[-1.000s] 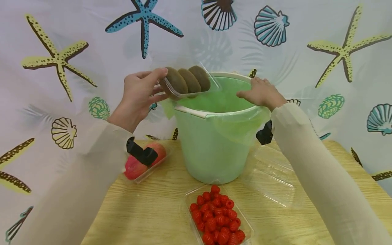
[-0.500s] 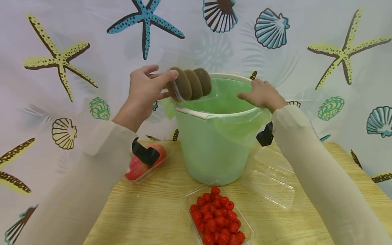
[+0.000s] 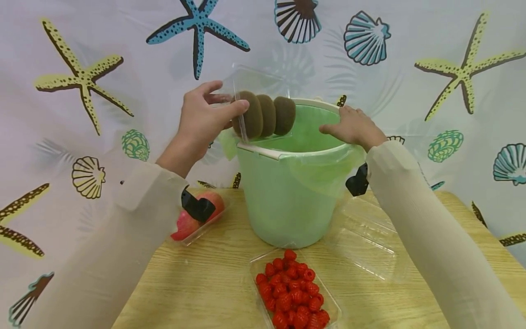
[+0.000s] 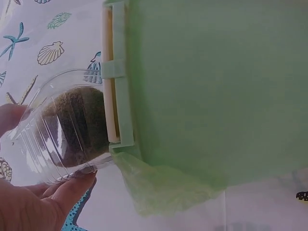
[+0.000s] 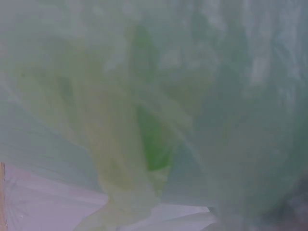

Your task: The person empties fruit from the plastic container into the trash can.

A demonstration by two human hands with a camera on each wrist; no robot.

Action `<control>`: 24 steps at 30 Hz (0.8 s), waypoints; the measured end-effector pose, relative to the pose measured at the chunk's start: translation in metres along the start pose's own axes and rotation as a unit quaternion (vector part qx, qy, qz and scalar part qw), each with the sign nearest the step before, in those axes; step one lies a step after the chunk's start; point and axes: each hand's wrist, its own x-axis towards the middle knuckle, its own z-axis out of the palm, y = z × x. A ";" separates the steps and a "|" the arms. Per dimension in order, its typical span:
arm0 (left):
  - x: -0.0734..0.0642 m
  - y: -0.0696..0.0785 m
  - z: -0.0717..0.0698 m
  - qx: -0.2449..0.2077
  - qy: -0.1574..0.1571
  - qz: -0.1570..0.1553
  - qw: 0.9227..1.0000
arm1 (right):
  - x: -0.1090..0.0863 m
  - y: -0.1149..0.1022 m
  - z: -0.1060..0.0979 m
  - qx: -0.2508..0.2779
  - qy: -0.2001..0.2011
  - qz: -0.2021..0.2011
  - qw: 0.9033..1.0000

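My left hand (image 3: 201, 119) grips a clear plastic box (image 3: 263, 75) at its near left end, thumb over the edge. Three brown, fuzzy kiwis (image 3: 269, 115) sit in the box, which is steeply tilted over the left rim of a pale green bucket (image 3: 287, 196). In the left wrist view, fingers (image 4: 74, 190) lie against the ribbed plastic, with the kiwis (image 4: 74, 127) showing through it beside the bucket's rim handle. My right hand (image 3: 353, 124) rests on the bucket's right rim, thumb stretched inward over the opening. The bucket's bottom is hidden.
A thin green bag (image 3: 328, 169) lines the bucket and folds over its rim. In front lies a clear tray of raspberries (image 3: 291, 292). Red apples (image 3: 209, 203) in a clear tray lie at left, partly behind my left wrist. Clear plastic packaging (image 3: 370, 242) lies at right on the wooden table (image 3: 193, 283).
My left hand has moved slightly right and turned the box more steeply, so the kiwis stand more upright over the bucket's rim. The right hand has stayed on the rim.
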 end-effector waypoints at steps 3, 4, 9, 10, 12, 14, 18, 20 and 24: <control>0.000 0.000 0.000 0.011 -0.002 0.006 1.000 | -0.001 0.000 0.000 0.000 0.001 -0.003 1.000; 0.000 0.000 0.000 0.013 -0.003 0.007 1.000 | -0.001 0.000 0.000 0.000 0.001 -0.004 1.000; 0.001 0.001 0.001 0.040 -0.003 0.018 0.999 | 0.001 0.000 0.000 -0.008 0.006 -0.008 1.000; 0.001 0.001 0.001 0.047 -0.001 0.021 0.999 | 0.001 -0.001 0.000 -0.010 0.006 -0.009 1.000; 0.001 0.001 0.002 0.062 0.002 0.027 0.998 | 0.001 -0.001 0.000 -0.014 0.005 -0.009 1.000; 0.002 0.001 0.004 0.074 0.006 0.030 0.997 | 0.002 -0.001 0.000 -0.017 0.003 -0.008 1.000; 0.003 0.000 0.006 0.083 0.012 0.036 0.996 | 0.001 -0.001 0.000 -0.017 0.001 -0.007 1.000; 0.003 0.000 0.007 0.085 0.013 0.039 0.996 | 0.001 0.000 0.000 -0.016 0.001 -0.007 1.000; 0.003 -0.001 0.008 0.085 0.014 0.045 0.995 | 0.001 -0.001 0.000 -0.013 0.003 -0.008 1.000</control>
